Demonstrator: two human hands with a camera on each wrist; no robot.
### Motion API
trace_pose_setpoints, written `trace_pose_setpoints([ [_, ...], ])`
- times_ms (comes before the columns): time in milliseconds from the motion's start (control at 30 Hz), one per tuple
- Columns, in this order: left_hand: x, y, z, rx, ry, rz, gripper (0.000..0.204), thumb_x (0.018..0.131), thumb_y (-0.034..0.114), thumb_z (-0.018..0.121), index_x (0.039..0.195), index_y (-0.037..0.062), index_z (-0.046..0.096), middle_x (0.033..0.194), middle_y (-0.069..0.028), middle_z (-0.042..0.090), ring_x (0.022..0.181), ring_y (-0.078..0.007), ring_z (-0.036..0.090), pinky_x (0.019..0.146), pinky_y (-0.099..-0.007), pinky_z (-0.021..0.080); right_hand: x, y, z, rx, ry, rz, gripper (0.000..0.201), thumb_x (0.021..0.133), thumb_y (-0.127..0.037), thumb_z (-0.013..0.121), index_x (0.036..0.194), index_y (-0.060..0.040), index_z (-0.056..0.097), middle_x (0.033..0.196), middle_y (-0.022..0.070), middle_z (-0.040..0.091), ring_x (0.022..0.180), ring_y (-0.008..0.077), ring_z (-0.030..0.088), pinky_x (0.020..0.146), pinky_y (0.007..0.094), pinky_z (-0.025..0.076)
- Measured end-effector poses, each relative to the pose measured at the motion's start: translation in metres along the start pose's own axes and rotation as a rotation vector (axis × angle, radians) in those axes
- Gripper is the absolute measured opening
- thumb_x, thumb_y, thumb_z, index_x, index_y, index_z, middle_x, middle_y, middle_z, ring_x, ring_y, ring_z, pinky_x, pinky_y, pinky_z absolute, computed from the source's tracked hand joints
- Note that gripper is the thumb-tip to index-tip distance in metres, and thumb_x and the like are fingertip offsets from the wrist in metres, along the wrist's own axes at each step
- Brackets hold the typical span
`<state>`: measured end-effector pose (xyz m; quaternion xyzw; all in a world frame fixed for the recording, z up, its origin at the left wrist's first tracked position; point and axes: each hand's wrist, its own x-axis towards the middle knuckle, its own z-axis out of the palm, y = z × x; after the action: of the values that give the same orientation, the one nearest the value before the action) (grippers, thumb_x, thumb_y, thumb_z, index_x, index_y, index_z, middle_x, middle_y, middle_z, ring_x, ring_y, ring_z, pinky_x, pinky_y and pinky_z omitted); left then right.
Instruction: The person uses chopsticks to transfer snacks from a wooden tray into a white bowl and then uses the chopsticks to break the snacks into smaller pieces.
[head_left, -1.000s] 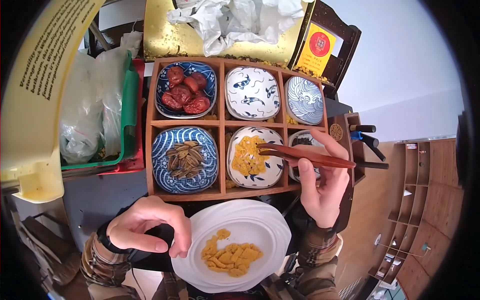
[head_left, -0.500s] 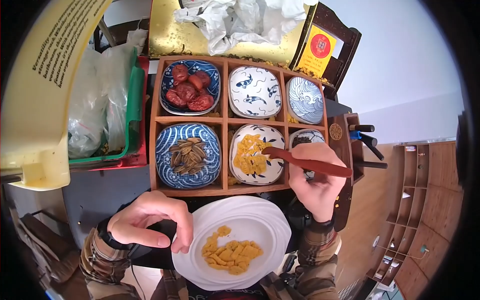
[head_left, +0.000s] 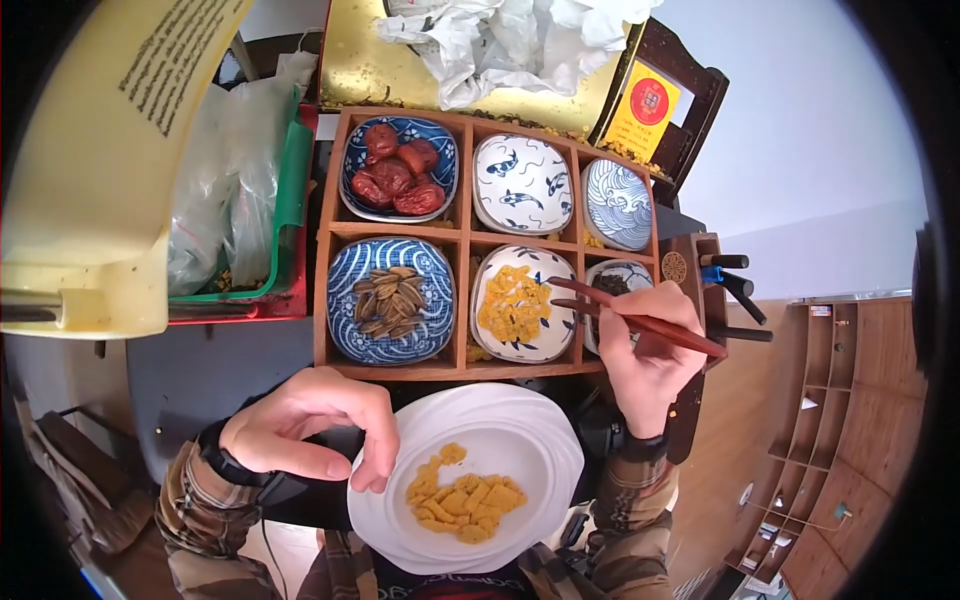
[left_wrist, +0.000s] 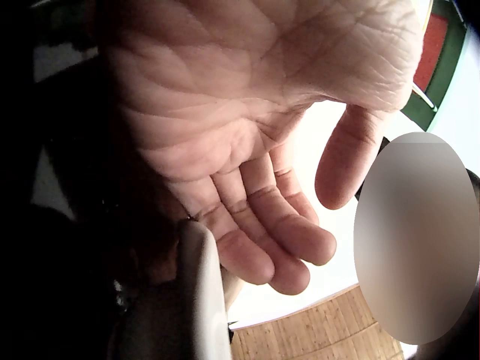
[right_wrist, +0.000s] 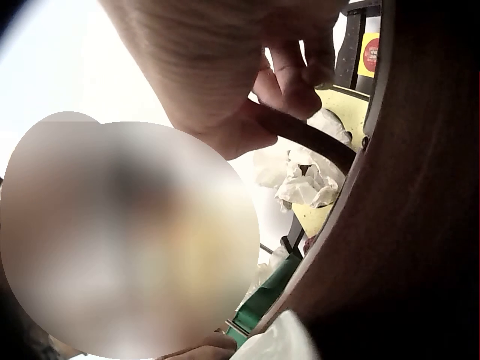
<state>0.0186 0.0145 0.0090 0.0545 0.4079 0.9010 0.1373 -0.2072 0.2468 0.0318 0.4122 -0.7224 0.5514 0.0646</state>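
Note:
My right hand (head_left: 655,375) holds dark red wooden tongs (head_left: 650,325) between thumb and fingers. Their two tips stand apart at the right edge of the yellow flakes (head_left: 515,305) in a white bowl with blue leaves (head_left: 562,340). In the right wrist view, one dark arm of the tongs (right_wrist: 307,135) shows beyond the fingers. My left hand (head_left: 310,425) is loosely bent and holds nothing, its fingertips by the left rim of a white plate (head_left: 560,450). Flat yellow pieces (head_left: 470,505) lie on that plate. The left wrist view shows the bent fingers (left_wrist: 255,259) beside the pale rim.
A wooden divided box (head_left: 464,300) holds the bowls: red dried fruit (head_left: 395,175), brown striped seeds (head_left: 390,303), dark bits (head_left: 610,284), a fish-patterned bowl (head_left: 520,185) and a wave-patterned one (head_left: 617,205). A green bin (head_left: 292,190) with plastic bags stands left; crumpled white paper (head_left: 520,45) lies behind.
My right hand has turned: half a second ago the tongs appeared as one piece over the bowl, and now both tips show spread. The left hand keeps its shape by the plate.

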Motion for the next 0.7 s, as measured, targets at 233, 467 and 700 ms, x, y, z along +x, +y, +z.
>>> trace_pose_setpoints([
  [233,0.000,-0.002,-0.001,0.023,-0.014,0.020,0.023,0.084,0.011,0.067,0.100,-0.0048,0.065,0.088,-0.0101,0.063,0.078,-0.0195,0.065,0.075,-0.0318,0.049,0.000,-0.002,0.001,-0.050,-0.099,-0.021,0.022,0.073,0.012,0.071,0.090,-0.0015,0.069,0.080,0.0054,0.066,0.066,0.0106,0.060,0.061,0.0221,0.049],
  [467,0.001,-0.003,0.000,0.052,-0.017,0.030,0.027,0.083,0.017,0.068,0.100,-0.0035,0.063,0.080,-0.0096,0.065,0.078,-0.0185,0.065,0.076,-0.0299,0.048,-0.005,-0.016,0.004,0.165,-0.088,0.108,0.018,0.078,0.009,0.075,0.092,-0.0002,0.070,0.083,0.0040,0.068,0.070,0.0070,0.061,0.063,0.0201,0.048],
  [700,0.002,-0.002,0.002,0.071,-0.015,0.063,0.021,0.081,0.008,0.065,0.094,-0.0072,0.060,0.075,-0.0158,0.063,0.075,-0.0285,0.064,0.072,-0.0377,0.048,-0.007,-0.015,0.004,0.021,-0.231,0.200,0.016,0.081,0.003,0.078,0.095,-0.0025,0.073,0.076,-0.0030,0.070,0.062,0.0003,0.054,0.058,0.0178,0.042],
])
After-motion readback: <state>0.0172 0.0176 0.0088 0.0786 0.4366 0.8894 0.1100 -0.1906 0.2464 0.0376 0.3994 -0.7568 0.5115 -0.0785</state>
